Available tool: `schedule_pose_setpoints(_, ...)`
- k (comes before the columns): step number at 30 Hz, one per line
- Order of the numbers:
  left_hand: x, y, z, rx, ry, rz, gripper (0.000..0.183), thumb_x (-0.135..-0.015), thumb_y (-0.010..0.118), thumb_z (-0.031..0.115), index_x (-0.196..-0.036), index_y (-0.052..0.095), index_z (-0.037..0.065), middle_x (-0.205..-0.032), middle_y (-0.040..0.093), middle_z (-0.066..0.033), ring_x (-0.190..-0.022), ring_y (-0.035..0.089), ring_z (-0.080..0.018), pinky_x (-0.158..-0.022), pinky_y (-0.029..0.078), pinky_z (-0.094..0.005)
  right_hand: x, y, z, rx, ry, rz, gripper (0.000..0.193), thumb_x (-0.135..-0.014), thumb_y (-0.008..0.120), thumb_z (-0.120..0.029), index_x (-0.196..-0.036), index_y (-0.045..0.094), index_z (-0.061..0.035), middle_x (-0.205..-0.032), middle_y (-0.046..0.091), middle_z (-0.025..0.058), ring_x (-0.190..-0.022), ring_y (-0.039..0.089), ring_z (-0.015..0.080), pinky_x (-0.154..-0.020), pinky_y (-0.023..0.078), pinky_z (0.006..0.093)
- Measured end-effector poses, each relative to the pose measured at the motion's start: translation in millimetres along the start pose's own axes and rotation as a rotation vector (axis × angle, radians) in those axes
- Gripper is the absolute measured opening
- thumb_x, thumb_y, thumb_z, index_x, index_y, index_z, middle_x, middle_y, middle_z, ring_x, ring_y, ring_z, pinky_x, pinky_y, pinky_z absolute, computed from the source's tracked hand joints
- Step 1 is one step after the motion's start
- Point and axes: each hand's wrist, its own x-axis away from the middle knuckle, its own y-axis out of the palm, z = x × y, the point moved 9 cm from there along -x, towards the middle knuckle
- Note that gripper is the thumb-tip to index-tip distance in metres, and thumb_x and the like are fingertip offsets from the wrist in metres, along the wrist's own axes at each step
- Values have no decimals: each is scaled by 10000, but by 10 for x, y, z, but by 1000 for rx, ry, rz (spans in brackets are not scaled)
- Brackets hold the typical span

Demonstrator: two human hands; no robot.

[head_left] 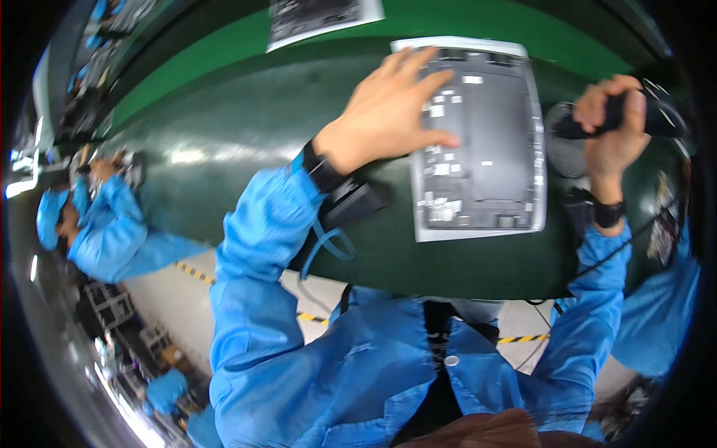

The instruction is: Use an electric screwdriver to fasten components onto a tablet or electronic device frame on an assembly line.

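Reading 12 o'clock as straight away from our body, we worked at a dark green desk (213,153) whose near edge curved past at 6 o'clock. The flat, dark grey rectangular panel with white patches (504,153) lay on it, pale-bordered and short of that edge. We had a wide stretch of green toward 9 o'clock; at 3 o'clock only a narrow gap parted the panel from a round grey mesh object (565,153). A black boxy object (357,203) sat at 8 o'clock, and a second dark, white-bordered panel (321,19) lay apart at 10 o'clock.

Our left grip (392,108) was spread wide on the panel's 10 o'clock side. Our right grip (616,127) was wrapped around a black handheld object (661,117); from there, the panel lay at 9 o'clock.
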Motion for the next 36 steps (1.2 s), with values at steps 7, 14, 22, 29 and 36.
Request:
schedule_pose_setpoints(7,-238,-356,-232,72,-71,-105,600,-841,732,460,-1226,642,9,-1250,614,-182,-1174,570,-369,-1018,455,-435,-124,-55,150,-30,65,-138,318,-1051,419,-320,-1028,551,-31,-655,446,57,-568,408,144,-592,379,311)
schedule_pose_setpoints(14,327,-317,85,76,15,100,730,-770,807,442,-1361,564,89,-1482,414,-261,-1316,434,-487,-1101,392,-495,-64,338,-23,-23,-43,-127,303,-1028,496,-306,-965,530,-12,-591,457,57,-479,435,150,-491,402,307)
schedule_pose_setpoints(22,375,-195,153,107,-11,-61,845,-699,843,491,-1396,552,113,-1545,332,-251,-1420,331,-463,-1116,393,-498,-51,347,-136,18,-70,-26,299,-1002,544,-302,-950,524,-8,-565,509,92,-435,462,148,-458,439,310)
schedule_pose_setpoints(29,337,-170,160,107,-47,-111,1046,-554,890,563,-1367,531,11,-1545,323,-265,-1442,298,-473,-1111,396,-513,-64,324,-133,33,-59,-21,320,-965,594,-315,-912,527,-6,-536,509,86,-417,461,144,-447,442,301)
schedule_pose_setpoints(36,311,-122,156,120,-60,-91,1110,-540,910,550,-1357,483,-69,-1562,314,-246,-1452,285,-472,-1134,368,-516,-84,370,-136,-29,-76,7,282,-962,623,-258,-873,546,-2,-527,515,88,-407,471,146,-423,428,286)
